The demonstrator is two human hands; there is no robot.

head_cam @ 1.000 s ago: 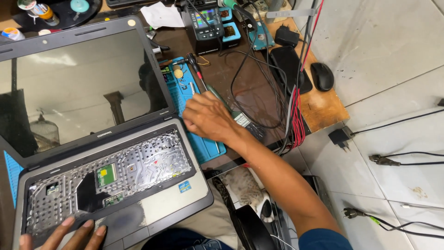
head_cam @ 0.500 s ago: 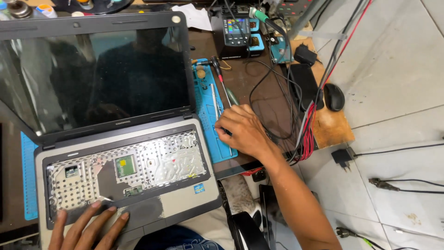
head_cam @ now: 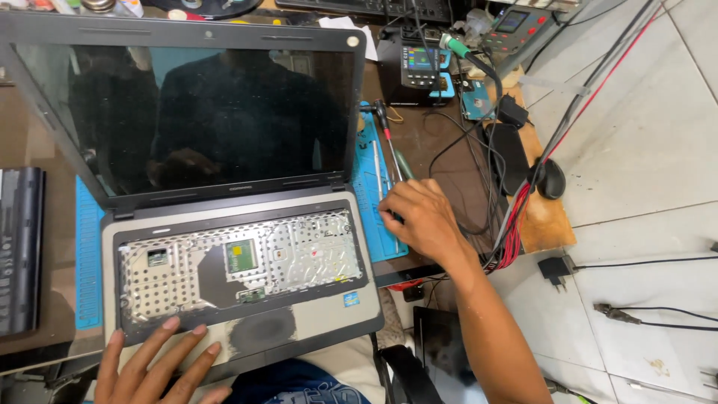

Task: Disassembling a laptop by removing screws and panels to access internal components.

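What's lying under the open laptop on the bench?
A blue work mat lies under the laptop, showing at its left edge and on the right by the right hand. The laptop covers the mat's middle, so anything lying there cannot be seen.

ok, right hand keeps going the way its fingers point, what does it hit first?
The right hand points up-left over the blue mat. First in line look like the screwdrivers lying there, then the laptop edge; depth is unclear.

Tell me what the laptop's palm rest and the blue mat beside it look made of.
Palm rest: likely silver-grey plastic, a soft even sheen, worn dark around the touchpad. Blue mat: probably silicone or rubber, matte, with moulded ridges, lying flat under the right hand. Left hand rests on the palm rest.
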